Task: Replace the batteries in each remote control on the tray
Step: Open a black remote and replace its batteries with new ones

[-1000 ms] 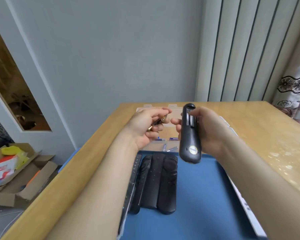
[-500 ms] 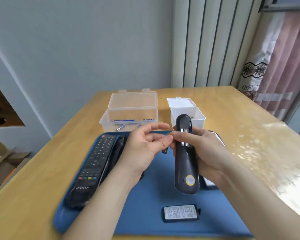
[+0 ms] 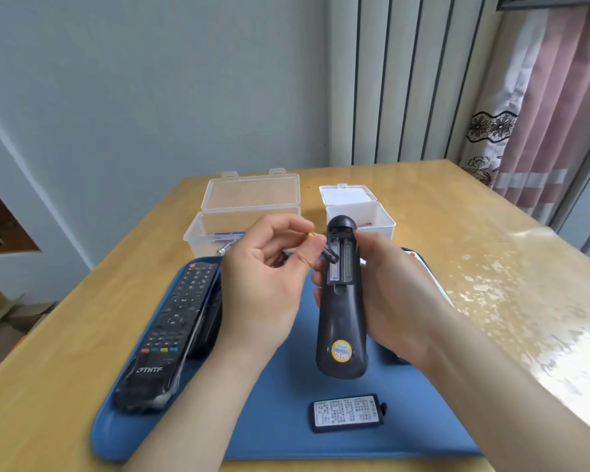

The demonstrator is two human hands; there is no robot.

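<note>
My right hand (image 3: pixel 389 294) grips a black remote (image 3: pixel 342 311) back side up above the blue tray (image 3: pixel 276 434); its battery compartment is uncovered and both slots look empty. My left hand (image 3: pixel 266 281) pinches a small dark battery (image 3: pixel 329 255) with a gold tip at the compartment's left edge. The remote's battery cover (image 3: pixel 348 413) lies label up on the tray near me. A black THTF remote (image 3: pixel 171 332) and other dark remotes partly hidden by my left arm lie on the tray's left side.
A clear open box (image 3: pixel 246 212) holding several batteries stands behind the tray, with a white open box (image 3: pixel 358 209) to its right. A white remote (image 3: pixel 433 281) shows behind my right hand. The wooden table (image 3: pixel 491 253) has a glossy cover.
The camera has dropped and swung right, bringing the tray and boxes into view. My left hand now holds the battery just off the compartment's left edge.
</note>
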